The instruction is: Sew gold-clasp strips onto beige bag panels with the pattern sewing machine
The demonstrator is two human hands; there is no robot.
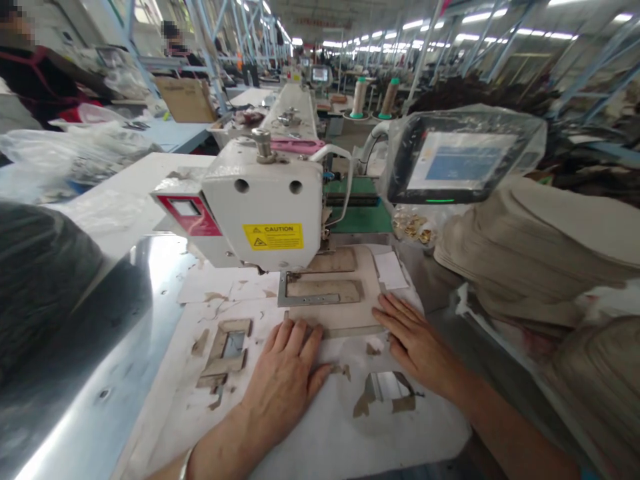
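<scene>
A beige fabric panel point(345, 319) lies flat under the head of a white sewing machine point(265, 200). A metal clamp frame point(313, 299) rests on the panel beneath the machine head. My left hand point(287, 367) lies flat with its fingertips at the panel's near left edge. At the panel's right edge, my right hand point(417, 340) rests with its fingers stretched out. Both hands touch the panel, and neither is closed on anything. Under them spreads a white work sheet point(300, 433) with cut-outs and torn tape bits.
Stacks of beige fabric pieces point(560, 233) stand at the right, below a plastic-wrapped control screen point(455, 160). A dark fabric pile point(40, 287) sits at the left. Two thread cones point(389, 99) stand behind the machine. Other people are at the far left.
</scene>
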